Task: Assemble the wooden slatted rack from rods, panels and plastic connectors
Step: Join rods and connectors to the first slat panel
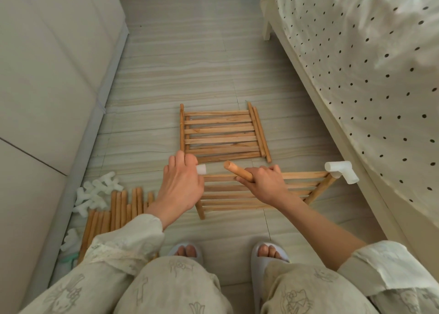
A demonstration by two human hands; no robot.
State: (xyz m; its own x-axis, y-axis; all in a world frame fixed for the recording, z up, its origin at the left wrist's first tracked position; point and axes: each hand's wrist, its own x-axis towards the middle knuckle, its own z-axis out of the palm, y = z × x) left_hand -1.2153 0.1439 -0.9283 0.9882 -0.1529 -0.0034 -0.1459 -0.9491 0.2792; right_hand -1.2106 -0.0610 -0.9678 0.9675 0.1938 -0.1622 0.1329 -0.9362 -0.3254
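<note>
A slatted wooden panel [297, 190] lies on the floor in front of my feet, with a white plastic connector [341, 171] fitted on its far right corner. My left hand [181, 185] grips a second white connector [201, 169] at the panel's far left corner; most of that connector is hidden under my fingers. Just to its right, my right hand [263, 185] holds a loose wooden rod [237, 170], whose free end points toward the left connector. Another slatted panel [221, 133] lies flat farther away, with loose rods along its right side.
A row of loose wooden rods [114, 215] lies at the left by my knee, next to a heap of white connectors [95, 192] against a padded wall. A bed [356, 64] with a dotted sheet runs along the right. Tiled floor stretches ahead.
</note>
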